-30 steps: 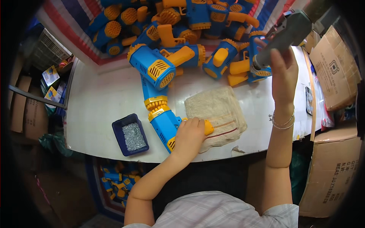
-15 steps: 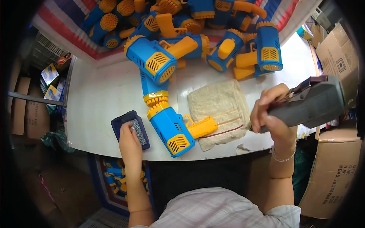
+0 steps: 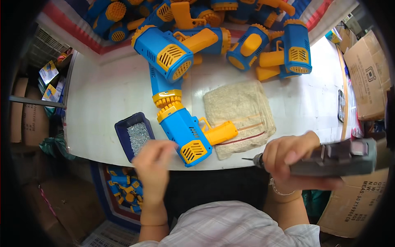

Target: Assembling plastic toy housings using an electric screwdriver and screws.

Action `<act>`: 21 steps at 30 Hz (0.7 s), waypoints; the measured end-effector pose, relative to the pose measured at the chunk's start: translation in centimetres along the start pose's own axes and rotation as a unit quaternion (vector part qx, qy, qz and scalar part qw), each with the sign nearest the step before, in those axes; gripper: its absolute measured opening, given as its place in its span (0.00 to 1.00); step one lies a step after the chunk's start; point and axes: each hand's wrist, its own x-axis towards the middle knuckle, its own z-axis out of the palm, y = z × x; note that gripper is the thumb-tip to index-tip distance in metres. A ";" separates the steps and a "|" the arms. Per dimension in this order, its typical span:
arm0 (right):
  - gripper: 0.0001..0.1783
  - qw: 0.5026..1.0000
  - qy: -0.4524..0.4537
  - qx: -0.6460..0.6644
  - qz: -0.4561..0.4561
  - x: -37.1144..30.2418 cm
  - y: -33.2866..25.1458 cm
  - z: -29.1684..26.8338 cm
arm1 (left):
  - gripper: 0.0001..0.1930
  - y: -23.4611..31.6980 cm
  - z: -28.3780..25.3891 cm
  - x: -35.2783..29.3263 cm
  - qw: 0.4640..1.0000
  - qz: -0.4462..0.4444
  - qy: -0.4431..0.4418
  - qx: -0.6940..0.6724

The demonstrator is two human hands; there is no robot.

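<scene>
My right hand (image 3: pixel 290 158) is wrapped round a dark grey power screwdriver (image 3: pixel 329 164), whose thin bit points left above the table's front edge. My left hand (image 3: pixel 154 166), a little blurred, has its fingers drawn together in a pinch; what they hold, if anything, is too small to make out. It hovers between a dark blue tray (image 3: pixel 124 142) of small silvery screws (image 3: pixel 138 136) and a blue and yellow toy gun (image 3: pixel 185 133). That toy gun lies on its side, its yellow handle resting on a folded beige towel (image 3: pixel 234 107).
More toy guns (image 3: pixel 164 53) lie farther back on the white table (image 3: pixel 94 103), and a striped-lined container (image 3: pixel 78 37) full of them stands behind. A phone (image 3: pixel 341 106) lies at the right edge. Cardboard boxes (image 3: pixel 364 78) stand at the right. Below left, another bin holds toy guns (image 3: pixel 125 187).
My left hand has come out of the screw tray and moved right and nearer to me. My right hand has lowered the screwdriver, turning its bit leftward. The view has shifted slightly.
</scene>
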 end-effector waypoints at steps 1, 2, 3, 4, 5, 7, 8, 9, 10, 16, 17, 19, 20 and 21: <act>0.36 0.998 -0.034 0.030 -0.034 0.3 -0.7 0.2 | 0.04 2.3 1.0 -0.5 0.987 -0.018 -0.074 -0.139; 0.33 0.997 -0.054 0.031 -0.053 0.4 -1.0 0.5 | 0.04 3.8 1.8 -1.2 0.947 -0.114 -0.162 -0.254; 0.32 0.994 -0.068 0.064 -0.064 0.3 -1.3 0.6 | 0.05 4.7 2.4 -1.6 0.875 -0.208 -0.242 -0.363; 0.31 0.989 -0.081 0.096 -0.074 0.0 -1.6 0.6 | 0.05 4.8 3.1 -2.1 0.876 -0.210 -0.237 -0.364; 0.23 0.990 -0.082 0.079 -0.078 -0.2 -1.7 0.5 | 0.05 4.4 4.0 -2.4 0.825 -0.233 -0.247 -0.451; 0.20 0.990 -0.082 0.092 -0.071 0.0 -1.6 0.6 | 0.05 4.1 4.9 -2.8 0.765 -0.255 -0.255 -0.534; 0.18 0.989 -0.082 0.106 -0.065 0.0 -1.7 0.5 | 0.05 4.3 5.1 -2.9 0.742 -0.277 -0.245 -0.559; 0.18 0.989 -0.081 0.104 -0.064 -0.1 -1.6 0.5 | 0.05 4.4 5.3 -3.0 0.719 -0.299 -0.234 -0.583; 0.16 0.988 -0.078 0.110 -0.073 -0.2 -1.4 0.4 | 0.05 4.2 5.3 -3.1 0.717 -0.300 -0.235 -0.583; 0.13 0.987 -0.096 0.081 -0.104 -0.7 -2.1 0.4 | 0.12 3.0 5.4 -3.5 0.529 -0.350 -0.328 -0.700; 0.13 0.985 -0.106 0.072 -0.117 -0.8 -1.8 0.2 | 0.16 3.7 5.0 -2.9 0.743 -0.217 -0.300 -0.557; 0.22 0.985 -0.087 -0.009 -0.149 -0.9 -1.2 0.1 | 0.26 4.3 5.2 -1.3 0.978 0.045 -0.111 -0.168; 0.31 0.981 -0.057 -0.080 -0.165 -0.9 -0.3 -0.1 | 0.30 3.9 5.7 -0.2 0.987 0.152 0.033 0.040; 0.38 0.986 -0.056 -0.069 -0.144 -0.9 0.7 -0.3 | 0.27 3.5 5.7 0.6 0.978 0.172 0.023 0.112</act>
